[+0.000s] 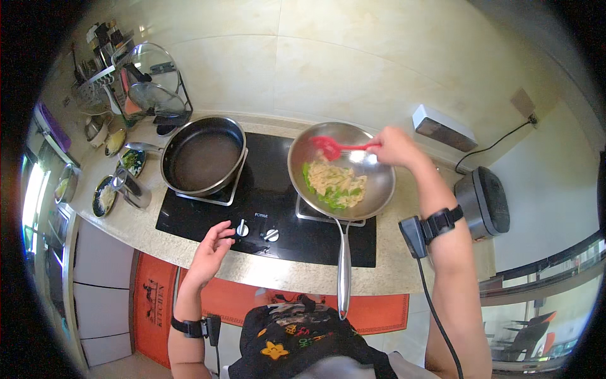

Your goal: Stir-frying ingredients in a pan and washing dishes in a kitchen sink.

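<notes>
My right hand (395, 146) grips the handle of a red slotted spoon (327, 147). The spoon's head is inside a stainless-steel frying pan (377, 189), above the pan's far left part. Pale shredded food with green pepper-like pieces (337, 182) lies in the pan below the spoon. The pan sits on the right burner, its steel handle (344, 270) pointing towards me. My left hand (213, 251) holds nothing, its fingers slightly apart. It hovers by the front of the black gas hob (265, 189), left of a control knob (242, 228).
A dark nonstick pan (203, 156) stands on the left burner. Farther left are a metal cup (132, 189), a plate of white shreds (105, 196), a plate of green pieces (132, 161) and a lid rack (184, 94). At the right stands a rice cooker (483, 203). Cables hang from both forearms.
</notes>
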